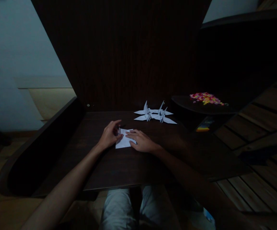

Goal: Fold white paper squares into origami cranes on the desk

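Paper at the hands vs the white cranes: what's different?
Shape: the paper is low and roughly four-sided; the cranes have pointed wings and upturned tips.
Contact: the left hand and right hand touch the paper; neither touches the cranes.
Place: the paper lies nearer the person, the cranes farther back.
Shared: both white, on the dark desk.

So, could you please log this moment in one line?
Left hand: on white paper, left side | Right hand: on paper, right side | Beyond: origami cranes | Shelf: colourful pieces
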### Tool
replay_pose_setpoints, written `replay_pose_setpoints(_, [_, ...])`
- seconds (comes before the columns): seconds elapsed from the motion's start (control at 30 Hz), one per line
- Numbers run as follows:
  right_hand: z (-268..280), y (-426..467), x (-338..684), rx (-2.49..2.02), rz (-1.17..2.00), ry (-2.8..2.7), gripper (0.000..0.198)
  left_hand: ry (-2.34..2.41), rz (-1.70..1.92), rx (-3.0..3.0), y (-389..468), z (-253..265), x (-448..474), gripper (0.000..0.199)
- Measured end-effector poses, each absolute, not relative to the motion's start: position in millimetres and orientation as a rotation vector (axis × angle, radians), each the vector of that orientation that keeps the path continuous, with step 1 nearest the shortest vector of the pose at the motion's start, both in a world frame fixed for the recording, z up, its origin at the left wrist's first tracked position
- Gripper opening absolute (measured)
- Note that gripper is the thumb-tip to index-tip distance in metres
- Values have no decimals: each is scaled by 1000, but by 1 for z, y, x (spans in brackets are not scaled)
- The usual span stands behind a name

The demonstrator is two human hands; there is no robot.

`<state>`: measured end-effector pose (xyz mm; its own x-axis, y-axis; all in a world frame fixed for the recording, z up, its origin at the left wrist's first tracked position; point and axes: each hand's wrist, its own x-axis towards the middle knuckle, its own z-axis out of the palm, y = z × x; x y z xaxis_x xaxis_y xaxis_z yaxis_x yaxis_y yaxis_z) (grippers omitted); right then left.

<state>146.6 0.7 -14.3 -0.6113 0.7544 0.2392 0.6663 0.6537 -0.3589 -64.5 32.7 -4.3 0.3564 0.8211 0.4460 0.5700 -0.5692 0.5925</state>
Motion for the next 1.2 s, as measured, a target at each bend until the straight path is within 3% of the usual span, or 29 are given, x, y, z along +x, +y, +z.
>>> replay_pose_setpoints(0.57, [-14, 0, 147, -1097, 274, -2542, 50, 1209, 1047, 2119, 33, -8, -61, 44])
replay_pose_setpoints(0.93, [-16, 0, 146, -1114, 247, -2596, 48, 1209, 1111, 1394, 40, -4, -62, 31])
replay_pose_setpoints(1.2, [-11, -1, 146, -1117, 255, -2662, 50, 1120, 995, 1575, 41, -4, -64, 34])
